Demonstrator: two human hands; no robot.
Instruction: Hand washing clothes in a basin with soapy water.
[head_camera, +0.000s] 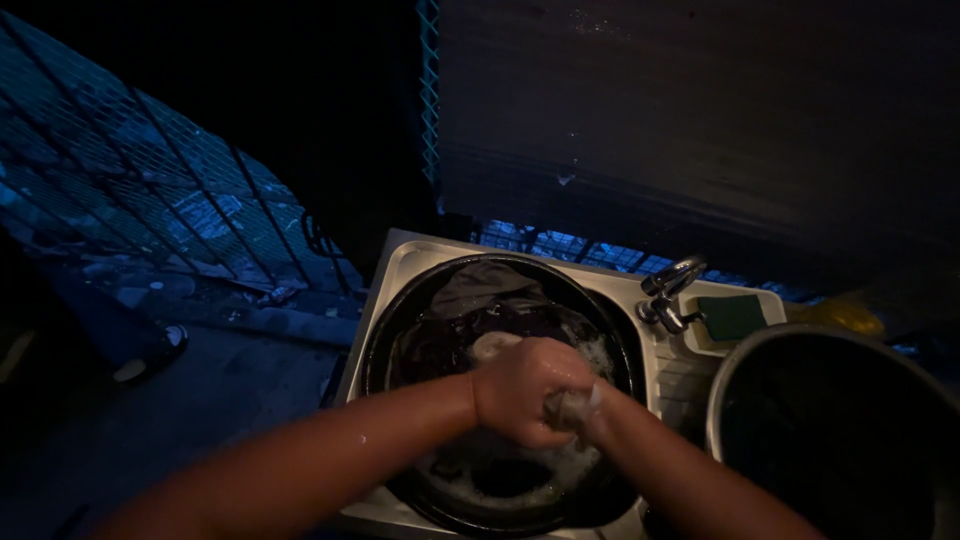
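Landmark: black basin (385, 345) in white sink (400, 262). Above basin centre, left hand (522, 388) closed around pale wet cloth (574, 408), knuckles up. Right hand mostly hidden behind left; grip cannot tell. Dark laundry (480, 315) and suds inside basin. Right of basin: metal tap (668, 290), green sponge (732, 316), large dark bucket (830, 430).

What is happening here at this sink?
A person is bent over a dark round basin in a white sink, in dim light. Both hands, left hand and right hand, press together on a pale wet cloth above soapy water. Dark laundry lies in the basin. A tap and bucket stand to the right.
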